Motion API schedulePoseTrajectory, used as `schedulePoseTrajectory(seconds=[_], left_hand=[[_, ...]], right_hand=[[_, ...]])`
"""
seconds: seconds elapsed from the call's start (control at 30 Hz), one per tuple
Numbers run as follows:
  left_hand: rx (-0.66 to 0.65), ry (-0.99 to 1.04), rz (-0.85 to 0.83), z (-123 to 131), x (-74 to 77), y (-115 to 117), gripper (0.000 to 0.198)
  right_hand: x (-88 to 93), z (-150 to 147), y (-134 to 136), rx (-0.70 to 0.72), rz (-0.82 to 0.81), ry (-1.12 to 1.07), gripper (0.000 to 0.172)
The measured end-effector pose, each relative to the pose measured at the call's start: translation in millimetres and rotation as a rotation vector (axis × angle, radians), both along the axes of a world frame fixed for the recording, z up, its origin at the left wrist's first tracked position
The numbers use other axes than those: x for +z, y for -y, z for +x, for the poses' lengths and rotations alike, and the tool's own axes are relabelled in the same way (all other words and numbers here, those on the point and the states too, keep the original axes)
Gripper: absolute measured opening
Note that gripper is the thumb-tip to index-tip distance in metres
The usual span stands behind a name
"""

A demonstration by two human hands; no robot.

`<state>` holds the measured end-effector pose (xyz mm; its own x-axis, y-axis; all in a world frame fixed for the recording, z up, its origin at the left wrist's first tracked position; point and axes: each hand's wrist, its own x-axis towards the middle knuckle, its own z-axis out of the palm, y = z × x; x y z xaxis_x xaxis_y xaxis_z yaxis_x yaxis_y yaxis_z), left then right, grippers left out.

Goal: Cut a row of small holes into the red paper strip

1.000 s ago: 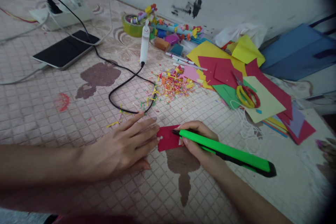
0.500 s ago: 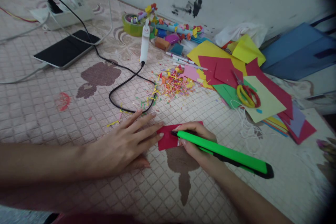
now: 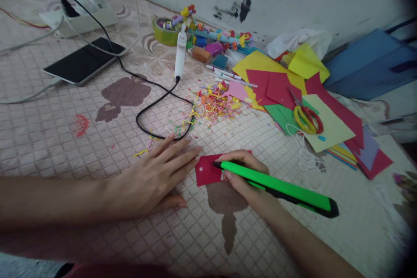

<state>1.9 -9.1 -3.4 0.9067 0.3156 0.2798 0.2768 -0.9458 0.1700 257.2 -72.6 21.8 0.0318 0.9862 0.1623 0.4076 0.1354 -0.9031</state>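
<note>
My right hand [image 3: 243,178] grips a bright green utility knife [image 3: 276,186] like a pen, its black tip resting on a small red paper piece [image 3: 206,170] that lies on the pink quilted cloth [image 3: 97,147]. My left hand [image 3: 156,178] lies flat beside the paper's left edge, fingers stretched out and together, fingertips just short of the paper.
Behind lie paper scraps [image 3: 216,104], a white glue gun [image 3: 179,54] with a black cord [image 3: 156,100], a tablet [image 3: 83,60], a power strip [image 3: 81,19], coloured paper sheets [image 3: 283,87] with yellow-red scissors [image 3: 308,119], white string [image 3: 306,156], tape roll [image 3: 164,30] and a blue folder [image 3: 371,65].
My left fingertips have slid slightly left, off the red paper's edge, uncovering more of it. The knife tip stays on the paper, barely shifted.
</note>
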Motion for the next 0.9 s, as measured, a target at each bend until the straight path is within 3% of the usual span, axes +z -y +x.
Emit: schedulePoseTrajectory(seconds=[0.27,0.5,0.7,0.9], left_hand=[[-0.094,-0.025,0.013,0.3,4.4,-0.7,0.058],[-0.064,-0.004,0.017,0.1,4.4,5.8,0.064],[-0.148,-0.078,-0.065,0.6,4.3,2.7,0.073],[-0.145,-0.071,-0.064,1.2,2.8,2.8,0.073]], right_hand=[[-6.8,-1.1,0.9,-0.024,0.088,0.042,0.016],[-11.5,-0.2,7.1,0.065,0.079,0.063,0.03],[-16.4,1.3,11.2,0.064,0.086,0.102,0.031],[-16.2,0.9,10.3,0.065,0.129,0.14,0.031]])
